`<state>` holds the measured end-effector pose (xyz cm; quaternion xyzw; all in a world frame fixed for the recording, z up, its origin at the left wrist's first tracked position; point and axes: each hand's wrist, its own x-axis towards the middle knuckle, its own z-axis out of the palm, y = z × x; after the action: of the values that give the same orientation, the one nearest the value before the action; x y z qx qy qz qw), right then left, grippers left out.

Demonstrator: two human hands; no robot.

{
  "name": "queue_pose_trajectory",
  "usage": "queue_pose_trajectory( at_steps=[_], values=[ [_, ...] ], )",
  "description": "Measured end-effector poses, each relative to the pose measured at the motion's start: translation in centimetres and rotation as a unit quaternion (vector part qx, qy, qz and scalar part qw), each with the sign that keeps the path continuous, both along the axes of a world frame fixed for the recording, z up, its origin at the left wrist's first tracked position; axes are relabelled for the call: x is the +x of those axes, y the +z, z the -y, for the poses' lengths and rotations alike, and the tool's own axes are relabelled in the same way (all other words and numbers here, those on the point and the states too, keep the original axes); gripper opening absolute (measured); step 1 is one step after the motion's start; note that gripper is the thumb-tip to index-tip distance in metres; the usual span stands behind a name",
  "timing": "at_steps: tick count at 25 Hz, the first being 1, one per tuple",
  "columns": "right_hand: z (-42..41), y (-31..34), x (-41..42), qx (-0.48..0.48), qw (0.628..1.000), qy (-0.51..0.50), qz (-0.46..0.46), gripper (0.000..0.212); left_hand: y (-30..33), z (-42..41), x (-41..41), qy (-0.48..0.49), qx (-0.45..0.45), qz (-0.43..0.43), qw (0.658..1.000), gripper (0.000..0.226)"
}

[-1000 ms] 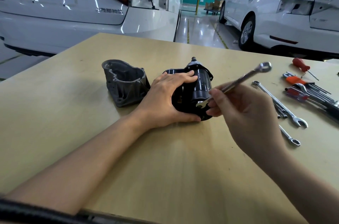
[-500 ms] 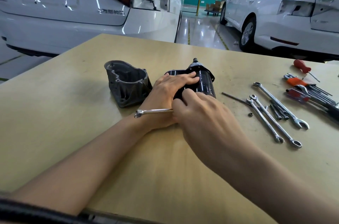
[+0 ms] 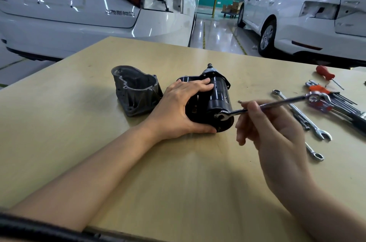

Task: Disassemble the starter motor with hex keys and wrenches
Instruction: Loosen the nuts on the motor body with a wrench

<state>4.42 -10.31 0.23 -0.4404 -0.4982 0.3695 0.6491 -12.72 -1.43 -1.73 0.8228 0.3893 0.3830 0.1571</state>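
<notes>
- The right hand [image 3: 265,123] pinches a combination wrench [image 3: 263,106] by its shank, the open end seated on a fastener at the near end of the starter motor [image 3: 215,101].
- The left hand [image 3: 178,111] wraps the black motor body, pinning it on its side on the table [image 3: 178,172].
- This looks like loosening a through-bolt; next comes a steady swing without slipping off.
- The grey nose housing [image 3: 134,91] stands just beside, already removed.

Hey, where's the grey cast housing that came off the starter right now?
In the head view, the grey housing stands on the table, left of the black motor body, just beyond the left hand.
</notes>
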Motion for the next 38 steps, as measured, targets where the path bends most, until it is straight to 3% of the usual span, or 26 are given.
queue_pose_trajectory(
  at_steps=[5, 13, 17, 19, 22, 24, 26, 29, 31, 33, 35, 38],
  values=[
    [-0.3, 0.0, 0.4, -0.105, 0.984, -0.002, -0.147, 0.015, -0.1, -0.1, 0.1, -0.003, 0.01, 0.008, 1.0, 0.089],
    [-0.3, -0.2, 0.0, -0.106, 0.98, 0.024, -0.169, 0.013, -0.1, -0.1, 0.1, 0.0, 0.012, 0.008, 1.0, 0.088],
    [-0.4, -0.4, 0.1, -0.086, 0.988, 0.022, -0.125, 0.014, -0.1, 0.0, 0.2, 0.001, 0.009, 0.011, 1.0, 0.087],
    [-0.5, -0.1, 0.0, -0.046, 0.998, 0.011, -0.043, 0.017, -0.1, 0.0, 0.2, 0.003, 0.006, 0.01, 1.0, 0.087],
    [-0.9, 0.9, -0.4, 0.054, 0.983, -0.016, 0.175, 0.015, -0.2, 0.0, 0.3, 0.003, 0.005, 0.008, 1.0, 0.086],
    [-1.2, 1.6, -1.3, 0.117, 0.926, -0.051, 0.357, 0.012, -0.3, -0.2, 0.2, -0.004, 0.002, 0.008, 1.0, 0.084],
    [-1.2, 2.0, -2.6, 0.179, 0.842, -0.061, 0.505, 0.011, -0.3, -0.3, 0.2, -0.02, -0.001, 0.014, 1.0, 0.075],
    [-1.3, 2.1, -4.8, 0.175, 0.722, -0.013, 0.669, 0.005, -0.2, -0.5, 0.1, -0.019, -0.001, 0.002, 1.0, 0.062],
    [-1.3, 1.9, -5.1, 0.154, 0.695, 0.008, 0.702, 0.005, -0.1, -0.5, 0.1, -0.017, -0.005, -0.008, 1.0, 0.06],
    [-1.1, 2.0, -4.8, 0.191, 0.722, 0.012, 0.665, 0.003, -0.2, -0.6, 0.0, -0.017, -0.005, -0.017, 1.0, 0.055],
    [-0.8, 1.6, -3.7, 0.239, 0.808, -0.008, 0.538, 0.005, -0.2, -0.6, 0.0, -0.019, 0.001, -0.019, 1.0, 0.062],
    [-0.2, 0.9, -1.1, 0.132, 0.956, -0.003, 0.261, 0.014, -0.1, -0.2, 0.1, -0.012, 0.003, -0.007, 1.0, 0.085]
  ],
)
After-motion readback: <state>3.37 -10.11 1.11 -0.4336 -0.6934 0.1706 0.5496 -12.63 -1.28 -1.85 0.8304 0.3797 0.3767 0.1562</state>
